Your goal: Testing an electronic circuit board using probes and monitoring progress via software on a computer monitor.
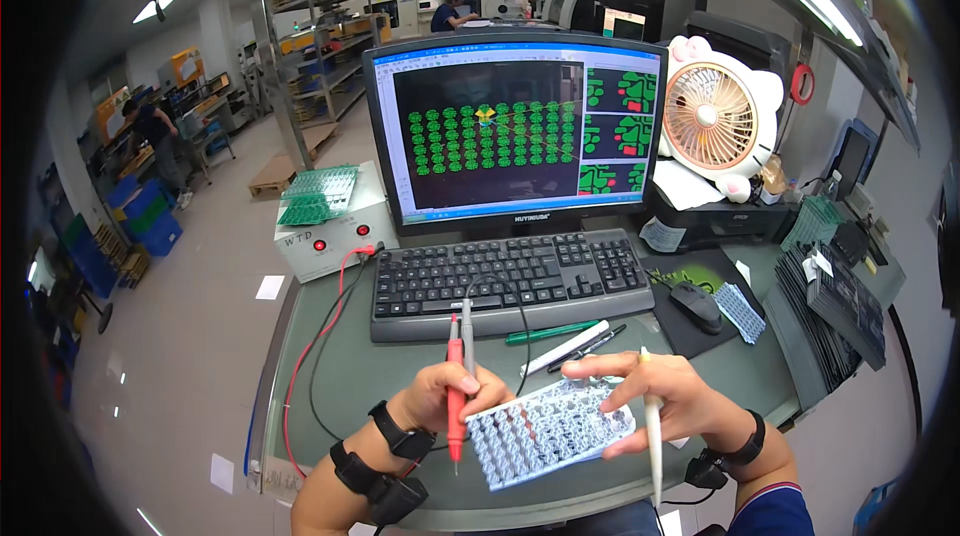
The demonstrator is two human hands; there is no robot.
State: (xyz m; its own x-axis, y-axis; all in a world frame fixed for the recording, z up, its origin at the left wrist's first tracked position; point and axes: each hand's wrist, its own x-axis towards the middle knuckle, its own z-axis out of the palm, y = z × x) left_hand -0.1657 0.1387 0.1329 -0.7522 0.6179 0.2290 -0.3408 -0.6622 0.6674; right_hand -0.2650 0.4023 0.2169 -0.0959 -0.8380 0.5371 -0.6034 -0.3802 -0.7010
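Note:
My left hand [430, 394] is closed around a red test probe [456, 401], its metal tip pointing down. A grey test probe [468, 336] stands beside it in the same hand. Just right of these fingers, a pale panel of many small circuit boards [530, 434] is held tilted above the desk's front edge. My right hand [672, 391] has a slim white pen-like tool [654, 441] between its fingers. Its index finger and thumb reach over the panel's right end; how firmly they grip it I cannot tell.
A monitor [500, 136] with a board layout stands behind the keyboard [510, 276]. Several pens [575, 344] lie before it. To the right are a mouse [694, 306], a small panel [740, 314], a fan [708, 116] and black trays [835, 301]. A red cable [300, 376] runs from a white box [335, 241].

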